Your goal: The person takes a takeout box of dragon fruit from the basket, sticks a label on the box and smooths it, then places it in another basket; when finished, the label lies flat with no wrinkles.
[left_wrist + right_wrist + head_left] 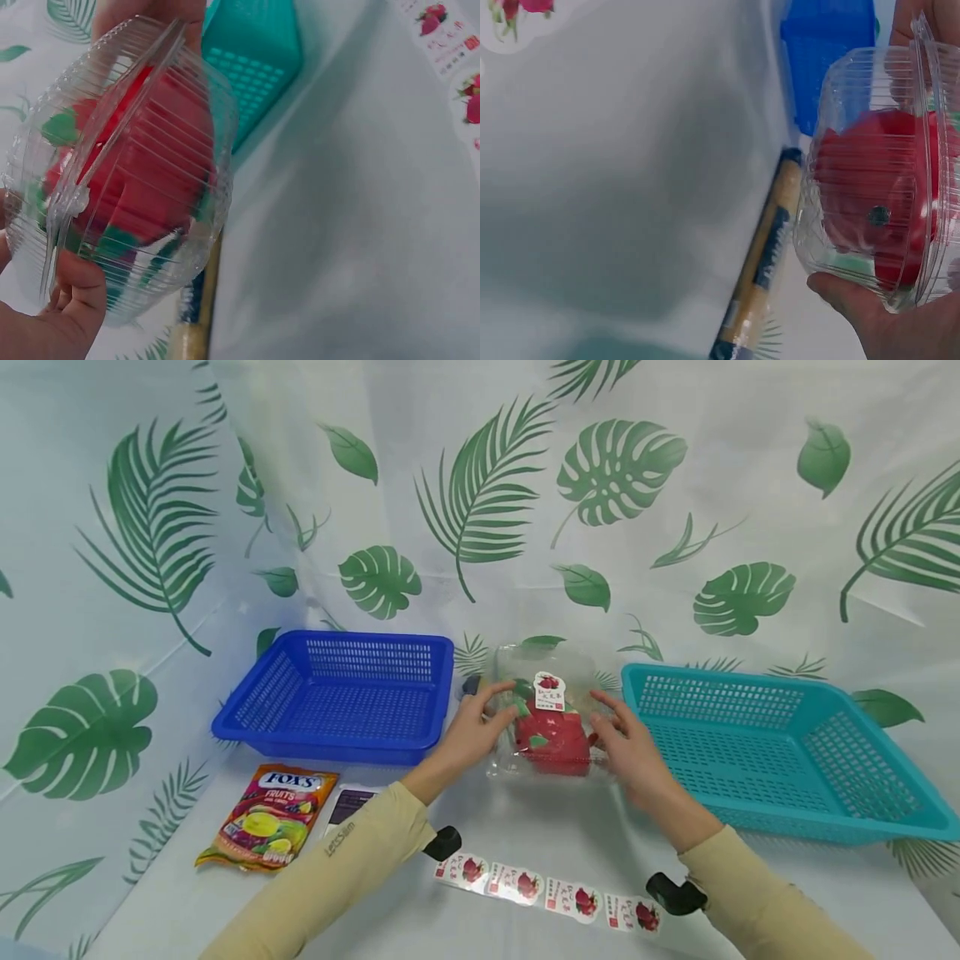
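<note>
Both hands hold a clear plastic clamshell box (581, 670), raised in front of the person between two baskets. Inside it lie red fruit-shaped pieces (553, 745) with green tips. A white label (550, 693) with a red fruit picture is stuck on its lid. My left hand (472, 737) grips the left side, its thumb (81, 283) bent at the rim seam in the left wrist view. On the opposite side my right hand (636, 756) grips the box, with the thumb (840, 294) against its lower edge in the right wrist view.
A blue basket (341, 747) stands at the left, a teal basket (757, 814) at the right. A Fox's candy bag (272, 818) and a purple-and-white packet (351, 804) lie left. A label strip (517, 885) lies in front. Behind the box is a long tan-and-navy package (761, 255).
</note>
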The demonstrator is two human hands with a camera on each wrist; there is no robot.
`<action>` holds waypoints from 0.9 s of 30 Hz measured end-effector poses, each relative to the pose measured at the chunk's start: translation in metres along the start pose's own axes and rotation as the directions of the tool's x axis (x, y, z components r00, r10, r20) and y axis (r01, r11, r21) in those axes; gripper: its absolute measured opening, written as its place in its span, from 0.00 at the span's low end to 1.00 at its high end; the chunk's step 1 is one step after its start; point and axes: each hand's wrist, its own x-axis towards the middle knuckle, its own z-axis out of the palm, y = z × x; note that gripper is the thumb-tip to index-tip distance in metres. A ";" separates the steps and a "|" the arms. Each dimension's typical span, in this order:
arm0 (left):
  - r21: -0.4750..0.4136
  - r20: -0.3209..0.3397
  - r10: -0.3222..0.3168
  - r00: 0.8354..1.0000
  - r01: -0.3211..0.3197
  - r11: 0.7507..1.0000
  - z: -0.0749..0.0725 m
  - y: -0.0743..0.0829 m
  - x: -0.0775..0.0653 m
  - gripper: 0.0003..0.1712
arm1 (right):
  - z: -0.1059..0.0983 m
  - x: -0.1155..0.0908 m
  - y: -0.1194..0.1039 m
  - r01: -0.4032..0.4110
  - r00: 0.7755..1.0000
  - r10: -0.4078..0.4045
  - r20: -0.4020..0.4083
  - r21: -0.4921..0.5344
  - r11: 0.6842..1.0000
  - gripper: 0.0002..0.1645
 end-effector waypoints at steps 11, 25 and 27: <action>-0.151 -0.005 0.161 0.987 -0.160 0.975 0.014 0.020 -0.009 0.22 | -0.044 0.003 -0.012 0.034 0.992 -0.031 -0.119 0.026 0.999 0.34; 0.189 0.346 0.350 0.870 -0.430 0.883 0.095 -0.009 -0.005 0.16 | -0.098 0.009 -0.024 0.111 0.944 0.015 -0.329 0.361 0.926 0.35; 0.184 0.370 0.281 0.886 -0.366 0.912 0.110 -0.007 0.005 0.19 | -0.098 0.008 -0.025 0.111 0.943 0.020 -0.332 0.371 0.922 0.35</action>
